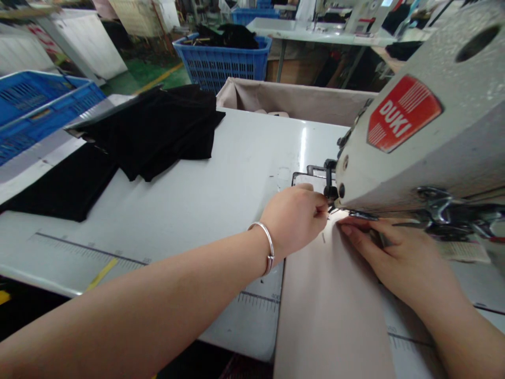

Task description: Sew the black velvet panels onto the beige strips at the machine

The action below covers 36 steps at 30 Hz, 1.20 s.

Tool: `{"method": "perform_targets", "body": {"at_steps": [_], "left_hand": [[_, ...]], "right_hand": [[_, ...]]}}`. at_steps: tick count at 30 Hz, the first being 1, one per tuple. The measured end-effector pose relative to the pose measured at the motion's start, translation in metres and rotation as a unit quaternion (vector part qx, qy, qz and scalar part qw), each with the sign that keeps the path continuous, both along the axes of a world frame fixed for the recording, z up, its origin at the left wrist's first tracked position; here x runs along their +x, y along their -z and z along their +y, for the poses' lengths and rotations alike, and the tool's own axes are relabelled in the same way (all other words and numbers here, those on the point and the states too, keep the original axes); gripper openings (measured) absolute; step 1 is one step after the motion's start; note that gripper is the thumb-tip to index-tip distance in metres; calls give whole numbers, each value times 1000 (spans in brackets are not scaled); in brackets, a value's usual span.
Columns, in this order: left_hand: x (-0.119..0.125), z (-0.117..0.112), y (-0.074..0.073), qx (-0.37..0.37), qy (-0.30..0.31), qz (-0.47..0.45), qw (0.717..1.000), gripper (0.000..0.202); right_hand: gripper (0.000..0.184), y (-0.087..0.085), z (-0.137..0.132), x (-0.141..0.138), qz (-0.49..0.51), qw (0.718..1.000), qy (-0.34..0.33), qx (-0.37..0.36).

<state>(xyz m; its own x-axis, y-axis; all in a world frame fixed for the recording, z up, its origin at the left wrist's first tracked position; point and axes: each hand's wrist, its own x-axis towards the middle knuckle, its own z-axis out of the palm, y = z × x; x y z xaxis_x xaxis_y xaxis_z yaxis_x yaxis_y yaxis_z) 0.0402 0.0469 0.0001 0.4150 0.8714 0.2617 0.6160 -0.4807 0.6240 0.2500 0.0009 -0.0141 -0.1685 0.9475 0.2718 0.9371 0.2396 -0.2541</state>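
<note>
A long beige fabric piece (pixel 331 321) runs from the front edge of the table up to the needle area of the sewing machine (pixel 445 121). My left hand (pixel 295 221), with a silver bangle at the wrist, is closed right beside the presser foot and needle area; its fingertips pinch together, and what lies between them is hidden. On the right, my right hand (pixel 402 258) has its thumb and forefinger closed on the fabric's edge, just under the machine head. The needle itself is hard to make out.
Black fabric pieces (pixel 158 126) lie on the white tabletop (pixel 236 173) at left, with a clip-like metal part. A beige cloth-lined bin (pixel 300 95) stands behind the table. Blue crates (pixel 224 60) and another worktable (pixel 315 31) are farther back. Printed rulers mark the front edge.
</note>
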Motion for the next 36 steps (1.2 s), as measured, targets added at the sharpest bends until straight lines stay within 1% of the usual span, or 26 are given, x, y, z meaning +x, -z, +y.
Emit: {"method": "perform_targets", "body": {"at_steps": [5, 11, 14, 19, 28, 30, 36], "left_hand": [[0, 0, -2, 3, -1, 17, 1000, 23], [1, -1, 0, 17, -4, 40, 999, 24], [1, -1, 2, 26, -3, 45, 999, 23], [3, -2, 2, 46, -1, 60, 997, 23], [1, -3, 0, 50, 16, 87, 995, 25], [1, -3, -1, 46, 17, 89, 995, 25], [5, -5, -3, 38, 4, 109, 993, 26]], "right_hand": [[34, 5, 1, 5, -11, 1000, 3, -23], [34, 4, 0, 1, 7, 1000, -3, -9], [36, 2, -2, -5, 12, 1000, 16, -9], [35, 0, -4, -11, 33, 999, 33, -3], [35, -3, 5, -25, 59, 993, 101, -34], [32, -5, 7, -29, 76, 992, 94, -40], [26, -11, 13, -35, 109, 993, 45, -27]]}}
